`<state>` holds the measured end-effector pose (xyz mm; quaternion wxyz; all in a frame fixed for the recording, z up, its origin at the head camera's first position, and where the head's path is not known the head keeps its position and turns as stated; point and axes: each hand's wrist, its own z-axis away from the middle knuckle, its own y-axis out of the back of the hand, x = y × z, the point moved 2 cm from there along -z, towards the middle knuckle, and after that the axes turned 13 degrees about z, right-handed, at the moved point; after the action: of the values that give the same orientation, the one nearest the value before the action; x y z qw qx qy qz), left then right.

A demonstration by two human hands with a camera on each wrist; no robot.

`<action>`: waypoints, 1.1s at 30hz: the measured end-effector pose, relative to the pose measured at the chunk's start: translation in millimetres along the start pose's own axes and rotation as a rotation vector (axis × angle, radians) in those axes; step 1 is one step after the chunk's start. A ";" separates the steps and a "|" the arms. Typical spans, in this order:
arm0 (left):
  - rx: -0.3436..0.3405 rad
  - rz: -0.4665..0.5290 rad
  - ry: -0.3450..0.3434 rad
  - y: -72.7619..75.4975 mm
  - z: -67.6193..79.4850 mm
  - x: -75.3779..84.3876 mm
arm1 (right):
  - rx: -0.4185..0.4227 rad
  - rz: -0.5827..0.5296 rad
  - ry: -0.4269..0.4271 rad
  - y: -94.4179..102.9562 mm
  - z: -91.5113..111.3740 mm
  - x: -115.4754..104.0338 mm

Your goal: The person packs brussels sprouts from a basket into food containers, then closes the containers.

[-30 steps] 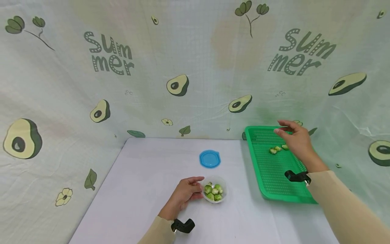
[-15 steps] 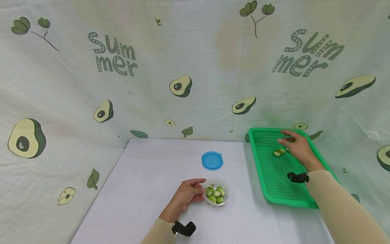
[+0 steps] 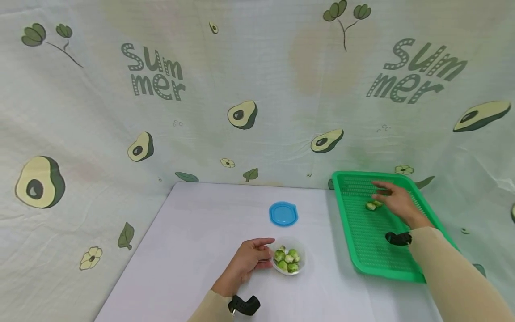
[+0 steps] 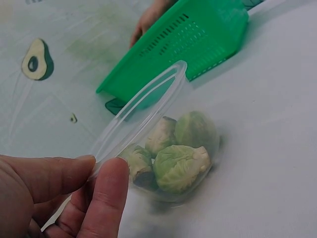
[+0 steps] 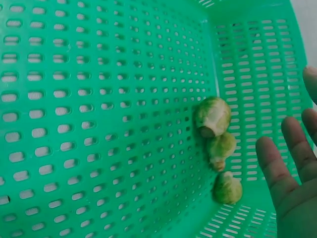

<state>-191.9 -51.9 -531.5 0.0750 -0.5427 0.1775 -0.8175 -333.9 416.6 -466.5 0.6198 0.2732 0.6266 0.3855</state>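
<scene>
Three Brussels sprouts (image 5: 218, 148) near right hand (image 3: 396, 202), inside green basket (image 3: 368, 237); that hand empty, fingers apart. Left hand (image 3: 250, 259) pinches rim of clear bowl (image 4: 179, 77); more sprouts (image 4: 181, 168) within, just right of grip. Blue lid (image 3: 283, 213) ahead, past bowl.

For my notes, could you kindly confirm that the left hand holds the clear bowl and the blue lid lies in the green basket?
Not quite: the head view shows the blue lid on the table, outside the green basket. The rest stands.
</scene>
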 end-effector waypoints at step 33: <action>0.026 -0.014 0.016 2.1 -1.8 -1.3 | -0.098 0.008 0.027 -20.8 -3.1 23.8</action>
<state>-193.2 -53.0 -534.0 0.0751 -0.5365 0.1635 -0.8245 -336.0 424.1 -497.3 0.6224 0.2397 0.6141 0.4220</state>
